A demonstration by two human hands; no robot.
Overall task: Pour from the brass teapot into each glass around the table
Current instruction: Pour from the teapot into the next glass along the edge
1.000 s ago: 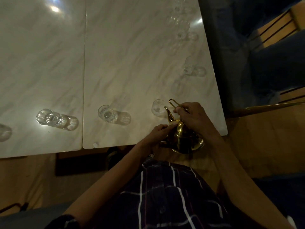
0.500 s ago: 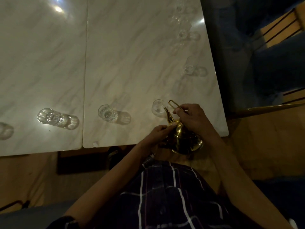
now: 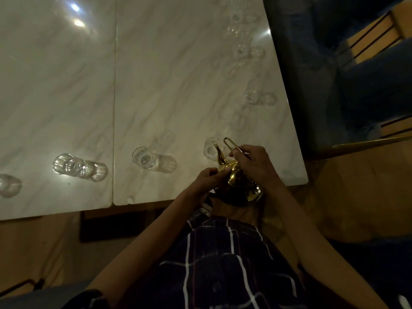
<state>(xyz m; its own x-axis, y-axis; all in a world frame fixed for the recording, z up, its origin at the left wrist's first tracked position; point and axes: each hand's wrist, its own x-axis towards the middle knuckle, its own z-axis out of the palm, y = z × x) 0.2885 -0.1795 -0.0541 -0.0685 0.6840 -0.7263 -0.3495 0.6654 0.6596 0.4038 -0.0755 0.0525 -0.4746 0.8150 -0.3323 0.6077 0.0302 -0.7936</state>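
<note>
Two hands on brass teapot (image 3: 236, 181) at near right surface (image 3: 178, 74) edge: right hand (image 3: 256, 166) pinching wire handle (image 3: 231, 144), left hand (image 3: 209, 177) steadying lid; spout over nearest glass (image 3: 210, 149). Probably rigid, heavy, slippery.

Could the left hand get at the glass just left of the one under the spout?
Probably yes: the left hand only steadies the brass teapot, and bare marble table lies between it and that glass.

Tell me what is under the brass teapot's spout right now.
The spout tip of the brass teapot hangs over a clear glass standing on the marble table. Whether liquid is flowing or sits in the glass cannot be seen; the right hand holds the wire handle.
</note>
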